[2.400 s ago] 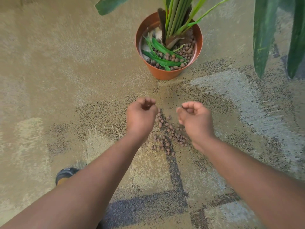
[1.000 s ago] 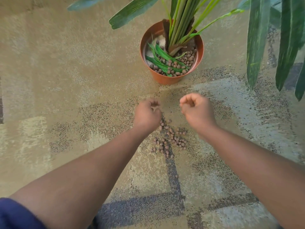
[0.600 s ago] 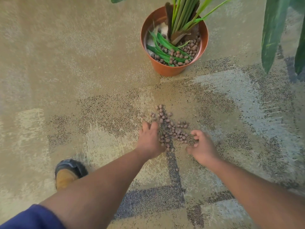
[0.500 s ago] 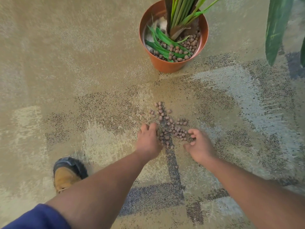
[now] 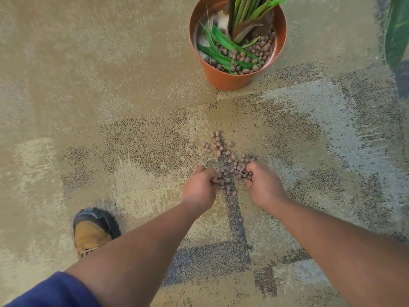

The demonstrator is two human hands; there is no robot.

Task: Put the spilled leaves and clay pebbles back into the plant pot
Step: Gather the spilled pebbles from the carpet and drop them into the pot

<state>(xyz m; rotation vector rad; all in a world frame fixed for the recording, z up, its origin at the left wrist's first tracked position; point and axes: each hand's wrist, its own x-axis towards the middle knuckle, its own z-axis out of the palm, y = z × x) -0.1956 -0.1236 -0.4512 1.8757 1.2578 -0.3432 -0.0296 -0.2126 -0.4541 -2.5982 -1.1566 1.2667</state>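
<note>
Brown clay pebbles point(image 5: 230, 165) lie scattered on the carpet in the middle of the view. My left hand point(image 5: 199, 188) and my right hand point(image 5: 264, 187) rest on the carpet on either side of the pile, fingers curled inward and closing on pebbles at its near end. The terracotta plant pot point(image 5: 230, 79) stands upright beyond the pile; inside it are green stems, several loose green leaves point(image 5: 223, 49) and more pebbles. No spilled leaf shows on the carpet.
A patterned beige and grey carpet point(image 5: 110, 85) covers the floor. My tan and black shoe point(image 5: 93, 231) stands at the lower left. A large green leaf point(image 5: 396, 29) of another plant hangs in at the upper right.
Both hands dropped from just below the pot down to the pebble pile. They then pressed in from both sides, and the fingers have curled around pebbles.
</note>
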